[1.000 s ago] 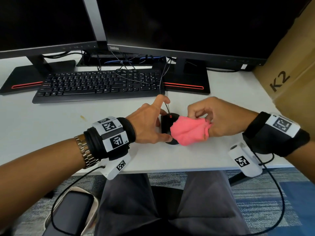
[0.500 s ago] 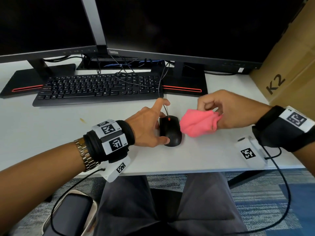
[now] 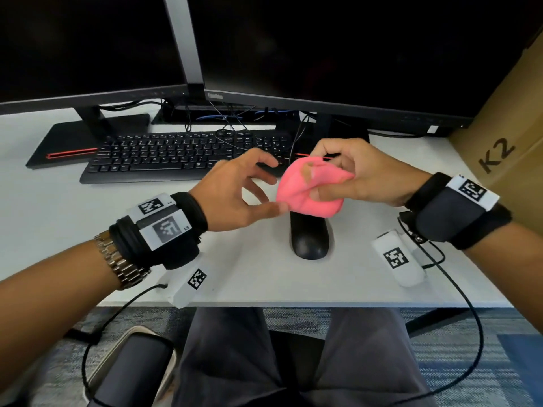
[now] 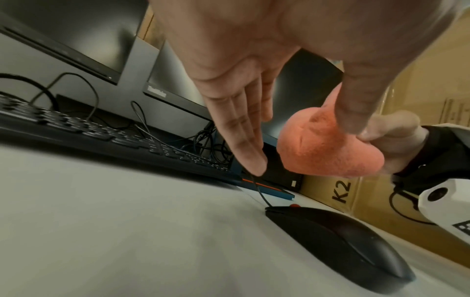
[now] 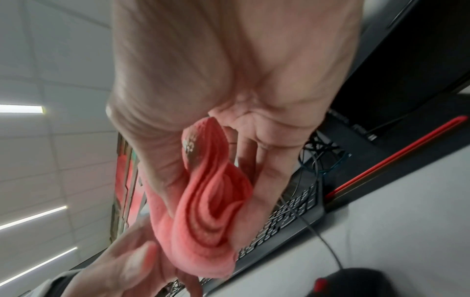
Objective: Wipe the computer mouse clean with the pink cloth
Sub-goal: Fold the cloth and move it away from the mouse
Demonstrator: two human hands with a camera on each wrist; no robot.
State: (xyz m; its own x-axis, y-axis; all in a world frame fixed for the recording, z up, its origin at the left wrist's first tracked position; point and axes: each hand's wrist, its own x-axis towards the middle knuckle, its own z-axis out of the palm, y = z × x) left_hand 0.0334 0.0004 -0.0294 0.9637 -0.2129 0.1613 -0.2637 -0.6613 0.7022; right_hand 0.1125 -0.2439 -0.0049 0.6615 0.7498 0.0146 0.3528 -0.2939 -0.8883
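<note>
The black computer mouse (image 3: 310, 239) lies alone on the white desk (image 3: 58, 212), with neither hand touching it. The bunched pink cloth (image 3: 305, 195) hangs in the air above the mouse's front end, and my right hand (image 3: 326, 179) pinches it between thumb and fingers. A small brownish stain shows on the cloth's top. My left hand (image 3: 271, 186) is raised beside the cloth with fingers spread, and its thumb tip touches the cloth's left edge. The left wrist view shows the mouse (image 4: 338, 245) below the cloth (image 4: 325, 152). Folds of the cloth (image 5: 211, 217) fill the right wrist view.
A black keyboard (image 3: 182, 155) lies behind the hands. Two dark monitors (image 3: 338, 54) stand on bases at the back. The mouse cable (image 3: 295, 142) runs back toward them. A cardboard box marked K2 (image 3: 499, 154) borders the desk on the right. A chair armrest (image 3: 132, 371) sits below the desk edge.
My right hand has lifted the cloth off the mouse and raised it. My left hand has let go of the mouse and risen to the cloth.
</note>
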